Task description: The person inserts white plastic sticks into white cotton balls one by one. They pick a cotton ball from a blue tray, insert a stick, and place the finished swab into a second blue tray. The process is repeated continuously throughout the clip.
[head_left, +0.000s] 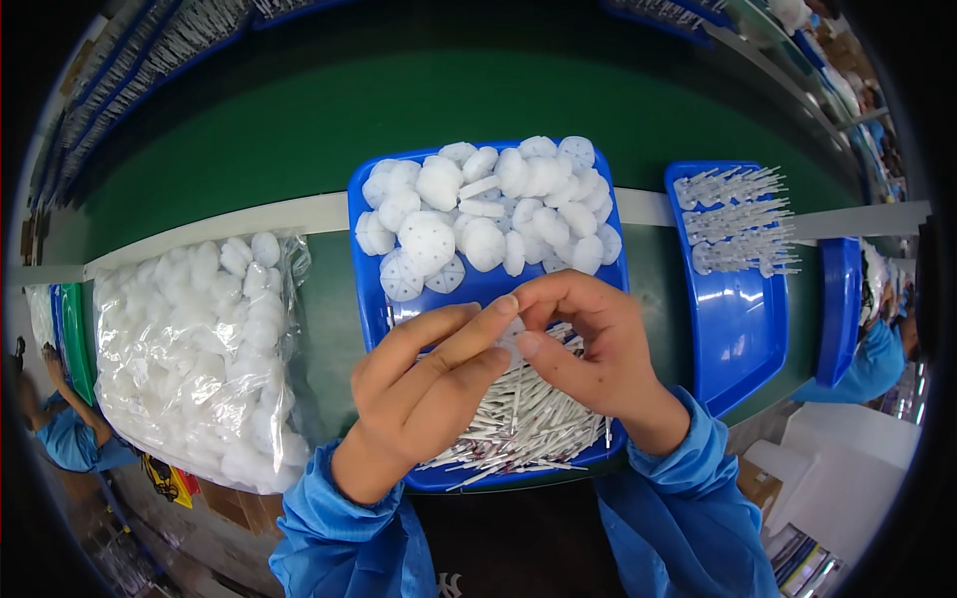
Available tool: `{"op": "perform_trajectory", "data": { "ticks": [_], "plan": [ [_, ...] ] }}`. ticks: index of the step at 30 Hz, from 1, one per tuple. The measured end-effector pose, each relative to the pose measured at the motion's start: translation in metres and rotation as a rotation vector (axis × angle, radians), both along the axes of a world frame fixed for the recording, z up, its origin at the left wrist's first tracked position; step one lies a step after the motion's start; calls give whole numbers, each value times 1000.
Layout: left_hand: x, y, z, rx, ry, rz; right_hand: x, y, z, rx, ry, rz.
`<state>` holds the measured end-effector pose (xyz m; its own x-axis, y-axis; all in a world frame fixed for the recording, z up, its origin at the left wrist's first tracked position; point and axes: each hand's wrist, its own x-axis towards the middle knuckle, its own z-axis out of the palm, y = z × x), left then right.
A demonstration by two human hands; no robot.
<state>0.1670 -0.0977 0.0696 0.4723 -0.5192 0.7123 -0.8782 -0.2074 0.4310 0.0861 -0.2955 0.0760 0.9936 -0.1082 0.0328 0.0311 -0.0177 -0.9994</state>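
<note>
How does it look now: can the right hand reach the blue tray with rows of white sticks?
Probably yes: nothing seems to block the way from the right hand to that blue tray, though that hand is busy with a small whitish piece.

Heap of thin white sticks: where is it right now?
In the head view, just below centre, the heap of thin white sticks lies in the near end of the central blue tray, closer to the person than the white discs.

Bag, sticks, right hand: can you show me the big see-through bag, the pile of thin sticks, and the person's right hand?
Bag (189, 359): head view, middle of its clear plastic.
Sticks (533, 427): head view, middle of the pile.
Right hand (598, 347): head view, middle of the hand.
</note>
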Motion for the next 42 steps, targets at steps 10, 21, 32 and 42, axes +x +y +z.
{"op": "perform_trajectory", "data": {
  "ticks": [10, 21, 32, 42],
  "plan": [
    [-4, -1, 2, 27, 64, -54, -2, -9, 3, 266, 216, 55],
    [16, 18, -5, -402, 705, 32, 6, 7, 18, -904, -207, 138],
    [15, 18, -10, -354, 901, -36, -10, 3, 18, -1295, -220, 128],
    [7, 9, -5, -290, 1020, -135, -15, -14, 21, -92, -174, -93]
  ]
}}
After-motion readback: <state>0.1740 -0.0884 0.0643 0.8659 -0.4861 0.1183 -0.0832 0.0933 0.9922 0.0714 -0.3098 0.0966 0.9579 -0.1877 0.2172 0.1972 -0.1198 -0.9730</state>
